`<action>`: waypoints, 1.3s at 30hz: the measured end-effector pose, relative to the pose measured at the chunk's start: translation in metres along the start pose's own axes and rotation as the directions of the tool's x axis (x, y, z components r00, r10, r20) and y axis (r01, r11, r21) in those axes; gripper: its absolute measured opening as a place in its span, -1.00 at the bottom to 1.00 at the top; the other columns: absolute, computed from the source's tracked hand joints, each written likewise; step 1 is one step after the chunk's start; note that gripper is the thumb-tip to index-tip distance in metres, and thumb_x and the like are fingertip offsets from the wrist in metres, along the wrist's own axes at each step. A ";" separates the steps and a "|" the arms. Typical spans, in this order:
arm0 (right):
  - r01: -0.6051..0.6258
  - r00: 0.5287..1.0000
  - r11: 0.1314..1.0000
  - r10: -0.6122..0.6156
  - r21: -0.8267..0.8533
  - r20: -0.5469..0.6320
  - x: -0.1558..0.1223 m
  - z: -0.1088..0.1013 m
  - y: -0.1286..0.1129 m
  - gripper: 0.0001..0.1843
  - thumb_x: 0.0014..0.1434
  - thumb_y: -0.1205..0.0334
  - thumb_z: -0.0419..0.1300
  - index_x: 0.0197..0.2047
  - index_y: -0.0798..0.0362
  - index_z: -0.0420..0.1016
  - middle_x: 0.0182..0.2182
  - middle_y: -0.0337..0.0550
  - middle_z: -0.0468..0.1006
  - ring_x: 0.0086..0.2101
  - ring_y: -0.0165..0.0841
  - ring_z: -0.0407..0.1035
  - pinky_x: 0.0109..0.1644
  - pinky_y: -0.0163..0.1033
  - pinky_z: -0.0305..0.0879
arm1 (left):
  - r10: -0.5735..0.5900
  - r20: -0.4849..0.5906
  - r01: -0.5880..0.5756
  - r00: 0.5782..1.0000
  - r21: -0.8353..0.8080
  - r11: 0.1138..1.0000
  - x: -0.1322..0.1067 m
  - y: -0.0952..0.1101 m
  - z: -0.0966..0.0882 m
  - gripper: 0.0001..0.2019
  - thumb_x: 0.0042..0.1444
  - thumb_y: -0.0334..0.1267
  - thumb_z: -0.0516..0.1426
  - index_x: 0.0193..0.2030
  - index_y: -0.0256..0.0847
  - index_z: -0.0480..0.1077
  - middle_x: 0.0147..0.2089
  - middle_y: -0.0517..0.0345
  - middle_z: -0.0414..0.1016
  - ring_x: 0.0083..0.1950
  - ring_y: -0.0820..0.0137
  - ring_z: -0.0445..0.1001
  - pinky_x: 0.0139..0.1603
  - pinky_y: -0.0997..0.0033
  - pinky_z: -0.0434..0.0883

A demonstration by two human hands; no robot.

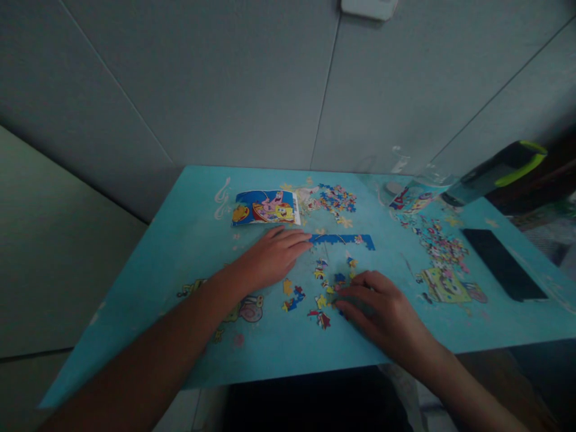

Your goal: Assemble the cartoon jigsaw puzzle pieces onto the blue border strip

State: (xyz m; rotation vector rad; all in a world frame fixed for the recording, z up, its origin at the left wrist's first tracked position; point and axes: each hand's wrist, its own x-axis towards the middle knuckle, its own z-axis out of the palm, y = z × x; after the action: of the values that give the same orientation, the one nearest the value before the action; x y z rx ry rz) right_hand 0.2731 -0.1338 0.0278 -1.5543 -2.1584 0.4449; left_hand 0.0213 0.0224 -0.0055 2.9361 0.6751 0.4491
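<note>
My left hand (281, 252) lies flat on the table with its fingers stretched out. Its fingertips touch the left end of a joined strip of blue puzzle pieces (335, 239) and cover part of it. Lower and to the right, my right hand (380, 303) has its thumb and forefinger brought close together at a small puzzle piece (333, 297), which the fingers partly hide. Around these fingertips lie several loose pieces, among them a red and white one (323, 320), a yellow one (287, 286) and a blue and yellow joined cluster (294, 298).
A printed picture sheet (266, 207) lies behind my left hand. One heap of pieces (337, 198) sits at the back, another heap (443, 243) at the right. A dark phone-like slab (504, 264), a clear labelled container (420, 192) and a dark bottle (492, 171) with green trim occupy the right side.
</note>
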 end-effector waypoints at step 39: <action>-0.033 0.986 0.988 0.008 0.150 0.166 0.034 0.013 -0.013 -0.87 0.32 0.26 0.27 -0.07 -0.03 0.59 -0.20 -0.13 0.62 -0.18 -0.25 0.53 -0.03 -0.11 0.45 | -0.029 0.048 0.028 0.998 0.026 0.999 0.001 0.004 -0.001 -0.58 0.37 -0.43 0.00 0.32 -0.13 0.30 0.43 0.12 0.28 0.42 0.32 0.23 0.47 0.16 0.05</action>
State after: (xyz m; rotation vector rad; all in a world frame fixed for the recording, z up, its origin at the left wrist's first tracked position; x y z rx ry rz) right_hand 0.2465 -0.1055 0.0293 -1.5026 -2.1740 0.7516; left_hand 0.0237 0.0193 -0.0031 2.9460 0.7206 0.3689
